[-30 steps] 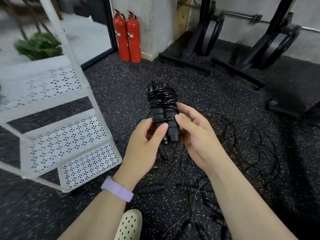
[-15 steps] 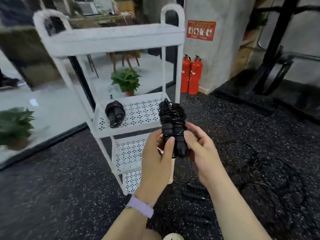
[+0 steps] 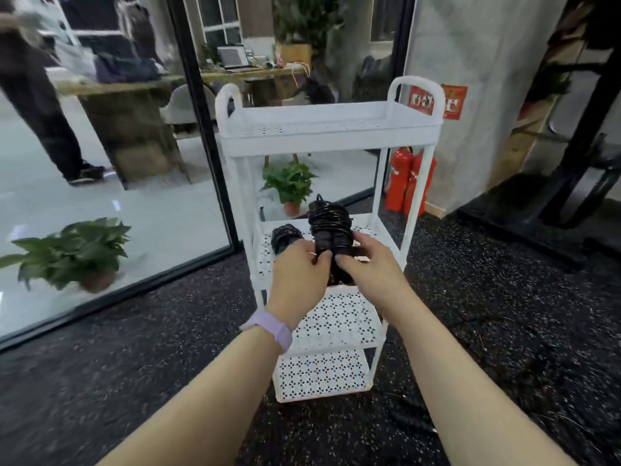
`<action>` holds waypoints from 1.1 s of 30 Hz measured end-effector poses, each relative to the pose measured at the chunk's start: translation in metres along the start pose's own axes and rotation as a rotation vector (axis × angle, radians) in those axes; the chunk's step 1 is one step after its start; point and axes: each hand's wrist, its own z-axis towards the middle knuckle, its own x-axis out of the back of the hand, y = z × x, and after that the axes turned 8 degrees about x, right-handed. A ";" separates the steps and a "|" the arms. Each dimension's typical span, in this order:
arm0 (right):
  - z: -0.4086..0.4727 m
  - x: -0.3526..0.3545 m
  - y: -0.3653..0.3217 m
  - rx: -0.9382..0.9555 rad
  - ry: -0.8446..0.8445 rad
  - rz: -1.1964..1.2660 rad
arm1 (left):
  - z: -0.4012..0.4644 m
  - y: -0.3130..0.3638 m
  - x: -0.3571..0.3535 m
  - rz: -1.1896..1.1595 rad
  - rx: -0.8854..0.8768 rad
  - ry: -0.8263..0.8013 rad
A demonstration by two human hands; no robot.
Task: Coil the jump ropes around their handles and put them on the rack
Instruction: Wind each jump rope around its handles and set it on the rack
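Already two hands [image 3: 331, 272] grip one coiled rope [image 3: 331, 230]; another coiled rope [image 3: 285, 237] sits shelved.

left hand [image 3: 300, 268] + right hand [image 3: 369, 268] grip coiled jump rope [image 3: 330, 230] | before white rack [image 3: 331, 129]

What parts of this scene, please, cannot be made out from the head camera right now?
- Lower ends of the coiled jump rope: covered by the left hand and right hand.
- Second coiled rope on the rack: its near part hidden behind the left hand.
- Whether the held rope touches the shelf: hidden by the hands.
- Red sign behind the rack: blurred, partly blocked by the rack handle.
- Person behind the glass: cut off by the top edge, blurred.
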 end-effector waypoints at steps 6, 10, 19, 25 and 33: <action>0.053 -0.006 0.027 0.055 -0.065 -0.141 | 0.064 -0.002 -0.013 0.094 0.091 -0.025; 0.081 -0.002 0.048 0.043 -0.158 -0.241 | 0.089 -0.005 -0.025 0.537 -0.020 0.112; 0.114 -0.003 0.076 0.031 -0.326 -0.512 | 0.118 -0.042 -0.053 0.738 -0.137 0.095; 0.109 -0.011 0.088 0.048 -0.366 -0.693 | 0.115 -0.070 -0.064 0.724 -0.278 0.216; 0.090 -0.004 0.083 0.095 -0.290 -0.513 | 0.104 -0.069 -0.068 0.561 -0.372 0.470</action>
